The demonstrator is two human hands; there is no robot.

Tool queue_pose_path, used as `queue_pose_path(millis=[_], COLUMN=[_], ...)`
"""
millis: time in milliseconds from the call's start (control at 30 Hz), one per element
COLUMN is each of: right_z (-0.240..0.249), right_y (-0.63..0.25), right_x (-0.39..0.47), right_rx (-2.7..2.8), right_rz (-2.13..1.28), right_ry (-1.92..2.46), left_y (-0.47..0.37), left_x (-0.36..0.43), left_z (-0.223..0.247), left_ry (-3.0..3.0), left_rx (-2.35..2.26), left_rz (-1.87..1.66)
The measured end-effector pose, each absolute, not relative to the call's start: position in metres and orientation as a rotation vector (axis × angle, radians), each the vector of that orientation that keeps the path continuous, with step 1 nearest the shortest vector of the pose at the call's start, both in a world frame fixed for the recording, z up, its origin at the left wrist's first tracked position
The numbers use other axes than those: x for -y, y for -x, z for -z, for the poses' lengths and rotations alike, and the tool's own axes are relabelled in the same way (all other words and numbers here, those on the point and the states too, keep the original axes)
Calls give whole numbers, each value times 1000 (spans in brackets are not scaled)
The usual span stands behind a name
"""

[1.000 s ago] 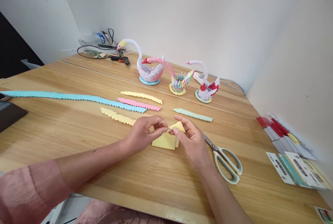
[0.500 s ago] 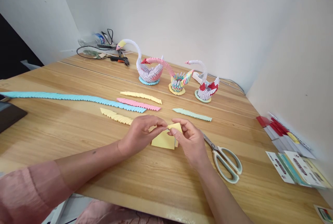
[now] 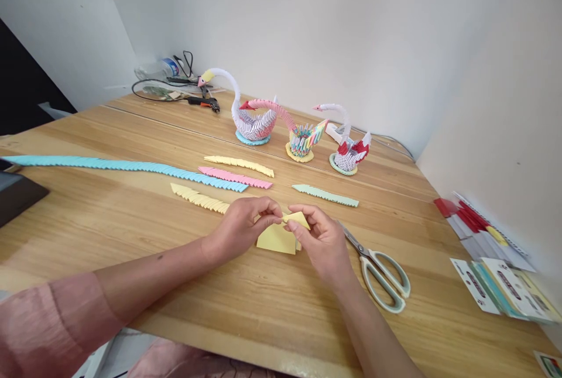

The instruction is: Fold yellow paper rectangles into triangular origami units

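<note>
Yellow folded paper piece (image 3: 300, 219), count one, was held above a flat yellow paper sheet (image 3: 276, 241), between the left hand (image 3: 246, 223) and the right hand (image 3: 322, 240). Left thumb and forefinger were pinched narrow at its left end; the right thumb pressed it against the right fingers.

Counted on the surface: one long light-blue pleated paper strip (image 3: 127, 165), one pink pleated paper strip (image 3: 235, 177), one pale-green pleated paper strip (image 3: 325, 195), two pale-yellow pleated paper strips (image 3: 239, 164), three folded-paper swans (image 3: 257, 125) on round scalloped bases, and one pair of white-handled metal scissors (image 3: 366, 254) just beside the right hand.

The light-brown wood-grain table (image 3: 246, 308) met plain pale walls (image 3: 272, 27). One clear plastic bottle (image 3: 151, 69) and one black glue gun (image 3: 202, 101) occupied the far left corner.

Against the frame half a second earlier, the folded piece had changed from a broad, squarish outline to a narrower one pointing right. Strips, swans and scissors had kept their places.
</note>
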State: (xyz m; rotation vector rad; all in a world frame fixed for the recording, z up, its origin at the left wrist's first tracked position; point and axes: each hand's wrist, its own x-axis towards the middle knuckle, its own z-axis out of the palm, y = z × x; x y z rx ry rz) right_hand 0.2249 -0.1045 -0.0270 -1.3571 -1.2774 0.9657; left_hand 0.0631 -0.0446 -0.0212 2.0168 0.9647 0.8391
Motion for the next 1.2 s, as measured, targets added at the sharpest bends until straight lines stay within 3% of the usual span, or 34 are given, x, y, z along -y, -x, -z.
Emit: queue_pose_path(millis=[767, 967, 1200], right_z=[24, 24, 27], right_y=[-231, -235, -236], right_x=[104, 102, 99], right_rx=[1268, 1104, 1161], right_rz=[-929, -1086, -1009], right_ry=[1345, 1176, 1279], left_y=[-63, -62, -61], left_x=[45, 47, 48], left_z=[21, 18, 17], left_ry=[-2042, -1730, -1714], left_rx=[-946, -868, -834], left_rz=[-717, -809, -722])
